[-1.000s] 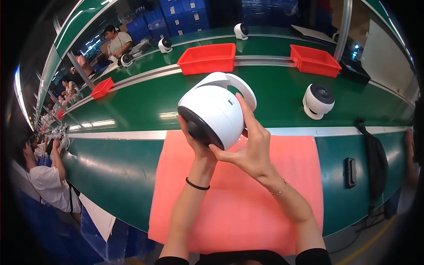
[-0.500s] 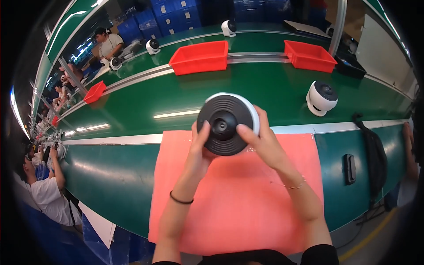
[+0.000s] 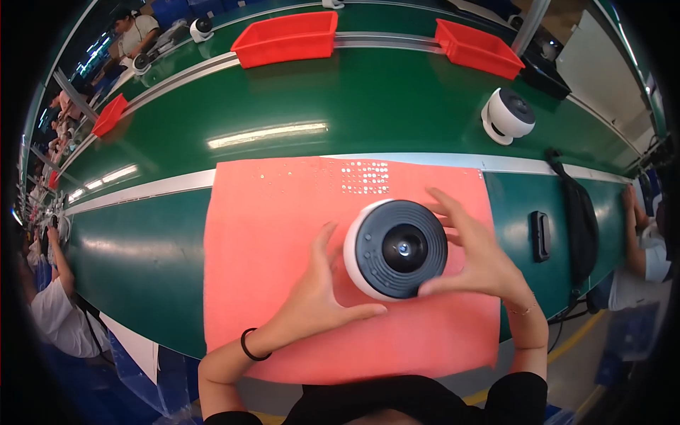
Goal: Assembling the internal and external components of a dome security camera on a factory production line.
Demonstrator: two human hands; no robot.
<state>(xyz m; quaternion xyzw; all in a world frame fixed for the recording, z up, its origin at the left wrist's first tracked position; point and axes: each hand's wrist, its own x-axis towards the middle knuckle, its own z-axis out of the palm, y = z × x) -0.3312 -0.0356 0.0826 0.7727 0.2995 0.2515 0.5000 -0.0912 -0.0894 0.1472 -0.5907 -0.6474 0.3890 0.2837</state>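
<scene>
A round white security camera [image 3: 400, 248] with a black, ringed front and a central lens is over the pink mat [image 3: 269, 234], its lens turned up toward me. My right hand [image 3: 478, 255] is around its right side. The thumb touches the lower edge of the black front, the index finger is stretched away, and other fingers are partly hidden at the side. To the left, my left hand [image 3: 315, 290] is open, thumb and fingers apart, with a gap to the camera. The security camera's underside is hidden, so whether it rests on the mat cannot be told.
Another white security camera [image 3: 508, 117] stands on the green belt [image 3: 382, 106] at the right. Red bins [image 3: 287, 39] line the far rail. A small black object [image 3: 540, 236] and a black strap [image 3: 582, 227] lie right of the mat. People sit at both sides.
The security camera has come nearer to me and slightly right, over the middle of the mat. My left hand has let go of it and opened. The view has tilted further down.
</scene>
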